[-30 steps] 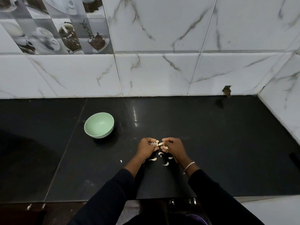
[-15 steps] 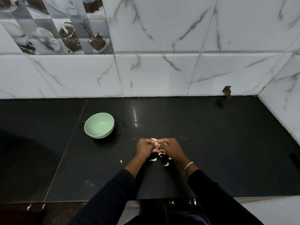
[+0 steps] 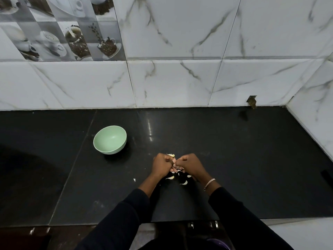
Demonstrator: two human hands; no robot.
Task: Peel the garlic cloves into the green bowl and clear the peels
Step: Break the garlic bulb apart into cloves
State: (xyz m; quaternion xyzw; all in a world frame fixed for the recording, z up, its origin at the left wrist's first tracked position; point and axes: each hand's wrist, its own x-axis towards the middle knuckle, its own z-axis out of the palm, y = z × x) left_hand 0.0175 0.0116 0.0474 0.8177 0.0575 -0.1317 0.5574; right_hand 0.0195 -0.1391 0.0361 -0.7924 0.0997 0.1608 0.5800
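A pale green bowl (image 3: 110,139) stands upright on the black counter, its inside looking bare. My left hand (image 3: 161,166) and my right hand (image 3: 190,164) meet just right of it, fingers curled, both pinching one garlic clove (image 3: 171,156) whose pale tip shows between them. Below the hands several loose cloves and peel bits (image 3: 184,182) lie on the counter. A tiny white scrap (image 3: 134,180) lies to the left of my left wrist.
The black counter (image 3: 234,159) runs to a marble-tiled wall behind and a side wall on the right. Its front edge is near my sleeves. A small hole in the wall (image 3: 252,101) sits at the back right.
My hands have drawn closer together over the clove and shifted slightly down. The bowl and the loose pieces have not moved.
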